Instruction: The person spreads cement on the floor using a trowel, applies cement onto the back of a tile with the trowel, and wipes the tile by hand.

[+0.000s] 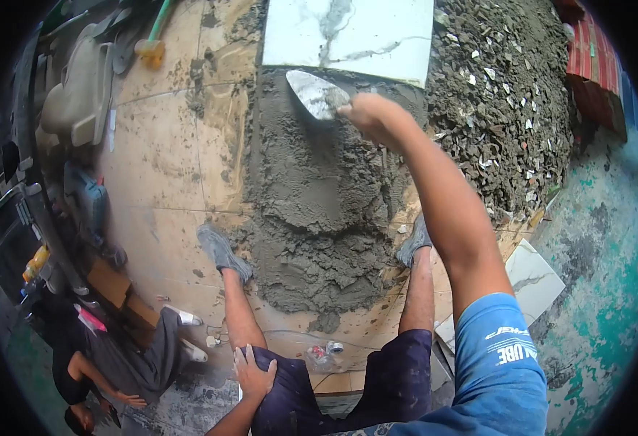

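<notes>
My right hand grips the handle of a trowel, its pointed metal blade smeared with grey. The blade is over the upper part of a bed of wet grey mortar, close to the edge of a white marble-patterned tile. Below its smoothed strip, the mortar is rough and heaped between my feet. My left hand rests on my thigh, fingers spread and holding nothing.
Rubble with white chips is heaped on the right, near red stacked material. A green-handled mallet lies at the upper left. Another person sits at the lower left. A loose tile lies at the right.
</notes>
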Motion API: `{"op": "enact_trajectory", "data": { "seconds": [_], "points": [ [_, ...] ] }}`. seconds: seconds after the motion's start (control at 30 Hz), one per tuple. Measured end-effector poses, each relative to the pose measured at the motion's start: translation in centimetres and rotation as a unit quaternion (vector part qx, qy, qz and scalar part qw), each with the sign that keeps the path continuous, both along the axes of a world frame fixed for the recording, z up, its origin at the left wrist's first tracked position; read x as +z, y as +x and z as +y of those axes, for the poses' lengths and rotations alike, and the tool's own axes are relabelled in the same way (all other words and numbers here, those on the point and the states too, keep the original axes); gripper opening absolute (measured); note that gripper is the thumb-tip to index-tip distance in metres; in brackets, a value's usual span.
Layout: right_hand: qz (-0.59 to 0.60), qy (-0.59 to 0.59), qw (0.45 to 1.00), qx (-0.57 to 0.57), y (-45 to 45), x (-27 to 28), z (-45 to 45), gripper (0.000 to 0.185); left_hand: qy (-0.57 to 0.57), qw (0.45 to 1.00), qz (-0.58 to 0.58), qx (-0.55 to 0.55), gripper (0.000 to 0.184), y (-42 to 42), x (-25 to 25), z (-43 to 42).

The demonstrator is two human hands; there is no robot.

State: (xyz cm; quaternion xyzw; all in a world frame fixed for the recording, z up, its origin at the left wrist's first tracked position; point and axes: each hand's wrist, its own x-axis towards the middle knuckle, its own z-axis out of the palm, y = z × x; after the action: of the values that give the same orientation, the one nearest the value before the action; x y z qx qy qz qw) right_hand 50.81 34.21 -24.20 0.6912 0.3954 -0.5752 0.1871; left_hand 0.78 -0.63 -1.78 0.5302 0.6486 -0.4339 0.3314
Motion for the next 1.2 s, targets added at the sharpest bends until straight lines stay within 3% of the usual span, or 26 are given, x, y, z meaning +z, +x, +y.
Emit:
{"op": "enact_trajectory", "data": {
  "seconds": [0.13, 0.2, 0.27, 0.37, 0.4, 0.47, 0.53, 0.57, 0.63, 0.67, 0.73, 0.8, 0.87, 0.93, 1.0, 1.1, 1.2],
  "points": [
    [-0.005, 0.013, 0.999, 0.044, 1.6, 1.0, 2.7, 0.047, -0.004, 1.000, -0.006, 0.010, 0.090, 0.2, 0.0, 0.5],
    [-0.006, -0.005, 1.000, -0.015, 4.2, 0.2, 1.4, 0.046, -0.004, 1.000, -0.011, 0.014, 0.090, 0.1, 0.2, 0.6],
    [-0.034, -0.019, 0.998, 0.059, 7.3, 0.8, 0.1, 0.047, -0.003, 1.000, -0.018, 0.017, 0.090, 0.0, 0.1, 0.7],
    [-0.066, -0.039, 0.997, 0.015, 12.0, 0.1, -3.3, 0.046, 0.003, 1.000, -0.021, 0.019, 0.090, 0.0, 0.1, 0.7],
    [-0.080, -0.061, 0.995, 0.026, 12.3, 3.1, -3.3, 0.043, 0.003, 1.000, -0.020, 0.019, 0.090, 0.0, 0.2, 0.7],
    [-0.087, -0.064, 0.994, 0.013, 16.2, 2.7, -6.1, 0.043, 0.004, 1.000, -0.021, 0.018, 0.090, 0.0, 0.1, 0.9],
    [-0.068, 0.075, 0.989, 0.104, 18.8, 1.2, -9.1, 0.041, 0.000, 1.000, -0.021, 0.018, 0.089, 0.1, 0.1, 0.9],
    [-0.069, 0.072, 0.990, 0.104, 19.6, 0.9, -9.7, 0.041, -0.003, 1.000, -0.022, 0.018, 0.089, 0.2, 0.1, 0.9],
    [-0.010, -0.002, 1.000, -0.009, 17.3, 2.8, -8.8, 0.039, 0.000, 1.000, -0.014, 0.009, 0.089, 0.4, 0.2, 1.0],
    [-0.009, -0.007, 1.000, -0.009, 16.4, 2.1, -8.8, 0.039, -0.005, 1.000, -0.012, 0.008, 0.089, 0.5, 0.2, 1.1],
    [0.030, 0.056, 0.992, -0.110, 14.1, 0.1, -9.0, 0.038, 0.001, 1.000, -0.008, 0.014, 0.089, 0.9, 0.2, 1.2],
    [0.028, -0.040, 0.992, -0.119, 10.4, -1.1, -11.1, 0.040, -0.001, 1.000, 0.001, 0.005, 0.089, 1.1, -0.1, 1.3],
    [0.033, -0.056, 0.988, -0.142, 8.0, -1.5, -14.7, 0.043, -0.003, 1.000, 0.004, -0.011, 0.089, 1.2, 0.0, 1.1],
    [0.080, 0.019, 0.995, 0.052, 8.4, -4.1, -19.2, 0.046, -0.003, 1.000, 0.000, -0.014, 0.090, 1.5, 0.3, 1.4],
    [0.047, 0.064, 0.986, 0.146, 7.8, -2.0, -21.1, 0.045, 0.006, 1.000, -0.006, -0.013, 0.090, 2.1, 0.4, 2.0],
    [-0.012, 0.113, 0.981, 0.157, 7.6, 2.1, -22.5, 0.041, 0.040, 0.999, -0.023, 0.002, 0.090, 3.6, 1.4, 3.7],
    [-0.032, 0.211, 0.970, 0.118, 7.6, 7.2, -22.7, 0.039, 0.149, 0.986, -0.063, 0.044, 0.077, 5.3, 3.2, 5.1]
  ]
}}
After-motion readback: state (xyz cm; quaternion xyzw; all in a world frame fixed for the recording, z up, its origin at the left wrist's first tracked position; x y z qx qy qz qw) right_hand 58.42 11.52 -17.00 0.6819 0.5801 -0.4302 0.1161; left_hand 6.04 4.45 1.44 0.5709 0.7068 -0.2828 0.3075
